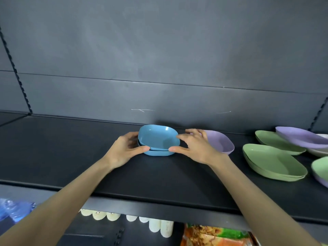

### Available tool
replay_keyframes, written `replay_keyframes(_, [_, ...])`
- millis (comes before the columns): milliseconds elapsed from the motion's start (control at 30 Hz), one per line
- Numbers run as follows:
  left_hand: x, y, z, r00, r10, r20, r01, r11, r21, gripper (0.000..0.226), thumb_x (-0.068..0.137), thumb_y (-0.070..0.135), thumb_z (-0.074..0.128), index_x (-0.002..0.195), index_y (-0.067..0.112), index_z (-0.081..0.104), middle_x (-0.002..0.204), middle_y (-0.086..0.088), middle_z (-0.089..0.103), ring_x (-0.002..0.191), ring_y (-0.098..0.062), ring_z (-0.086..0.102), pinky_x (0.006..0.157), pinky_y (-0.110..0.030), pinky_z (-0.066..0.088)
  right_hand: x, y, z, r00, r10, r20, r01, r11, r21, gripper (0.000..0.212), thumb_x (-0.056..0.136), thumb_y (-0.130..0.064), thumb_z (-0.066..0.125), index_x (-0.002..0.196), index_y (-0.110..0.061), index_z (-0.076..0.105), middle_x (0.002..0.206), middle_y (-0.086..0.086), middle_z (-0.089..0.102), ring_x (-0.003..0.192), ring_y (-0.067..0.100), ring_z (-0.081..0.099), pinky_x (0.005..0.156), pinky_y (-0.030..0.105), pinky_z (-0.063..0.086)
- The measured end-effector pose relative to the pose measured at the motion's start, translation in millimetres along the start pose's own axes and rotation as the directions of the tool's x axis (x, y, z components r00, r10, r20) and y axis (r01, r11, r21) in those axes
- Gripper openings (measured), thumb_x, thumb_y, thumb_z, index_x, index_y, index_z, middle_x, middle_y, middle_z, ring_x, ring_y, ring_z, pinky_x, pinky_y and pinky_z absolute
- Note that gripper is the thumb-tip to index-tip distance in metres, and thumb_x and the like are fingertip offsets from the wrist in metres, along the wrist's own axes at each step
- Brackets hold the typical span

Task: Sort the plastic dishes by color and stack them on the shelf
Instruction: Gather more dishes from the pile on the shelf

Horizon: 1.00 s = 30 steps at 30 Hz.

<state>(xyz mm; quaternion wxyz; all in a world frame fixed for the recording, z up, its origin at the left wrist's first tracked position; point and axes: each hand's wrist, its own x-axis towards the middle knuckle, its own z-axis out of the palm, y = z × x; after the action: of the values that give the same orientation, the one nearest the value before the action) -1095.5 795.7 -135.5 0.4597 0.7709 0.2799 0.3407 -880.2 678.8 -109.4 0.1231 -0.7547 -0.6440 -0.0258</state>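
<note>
Forearms reach in from the bottom edge, stretched up over the front of the shelf (71,148), and they meet at the blue pair in the middle. Left hand (124,148) grips the left edge of the top blue dish (158,137), thumb at the front rim, fingers curled behind. Right hand (193,148) pinches the opposite side, thumb at the front corner, fingers arched over the rim.

That top dish sits tilted, back edge raised, not yet nested in the bottom blue dish (158,153), which rests flat on the shelf. One hand each side looks like the way to square it up so it drops in level.

Just behind the right hand lies a purple dish (220,142), alone and close enough to get knocked. Further right, green dishes (273,162) are stacked together, then a mixed heap (300,136) of green, purple and white, so the sorting there looks unfinished. Blue has its own spot well apart from the greens, which keeps the colours readable. Next, I'd judge, ease the top one down until the rims meet.
</note>
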Motion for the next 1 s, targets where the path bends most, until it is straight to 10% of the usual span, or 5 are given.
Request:
replay_keyframes(300, [-1, -3, -8, 0.997, 0.018, 0.082, -0.028, 0.991, 0.13, 0.04, 0.079, 0.014, 0.075, 0.103, 0.04, 0.057, 0.093, 0.031, 0.069, 0.096, 0.005, 0.065, 0.084, -0.006, 0.046, 3, -2, 2, 1.0, -0.015, -0.018, 0.014, 0.999, -0.052, 0.066, 0.085, -0.067, 0.045, 0.123, -0.015, 0.058, 0.126, -0.003, 0.059, 0.136, 0.017, 0.027, 0.105, 0.032, 0.008])
replay_keyframes(467, [-3, -3, -15, 0.992, 0.014, 0.127, -0.061, 0.927, 0.369, 0.034, 0.082, 0.05, 0.066, 0.114, 0.052, 0.053, 0.106, 0.028, 0.066, 0.105, 0.004, 0.061, 0.094, -0.018, 0.043, 3, -3, 4, 0.998, -0.023, -0.052, 0.019, 0.998, -0.064, 0.068, 0.082, -0.069, 0.046, 0.116, -0.013, 0.062, 0.116, -0.002, 0.062, 0.127, 0.014, 0.033, 0.101, 0.027, 0.009])
replay_keyframes(667, [-6, 7, -19, 0.983, -0.087, 0.162, -0.04, 0.756, 0.654, 0.092, 0.066, 0.087, 0.026, 0.134, 0.028, 0.041, 0.1, 0.005, 0.066, 0.098, -0.019, 0.057, 0.097, -0.046, 0.043, 0, -10, -4, 1.0, -0.007, -0.009, 0.006, 0.999, -0.05, 0.068, 0.085, -0.066, 0.047, 0.131, -0.015, 0.054, 0.133, -0.002, 0.052, 0.124, 0.019, 0.032, 0.103, 0.031, 0.017])
replay_keyframes(1000, [15, 78, -13, 0.97, -0.014, 0.243, -0.192, 0.573, 0.797, 0.055, 0.088, 0.043, 0.061, 0.135, 0.02, 0.046, 0.137, -0.002, 0.049, 0.13, -0.025, 0.042, 0.105, -0.041, 0.036, -15, 8, -69, 0.996, 0.086, 0.016, -0.085, 0.995, -0.052, 0.055, 0.09, -0.041, 0.059, 0.137, -0.015, 0.046, 0.141, 0.007, 0.044, 0.131, 0.027, 0.037, 0.106, 0.039, 0.033])
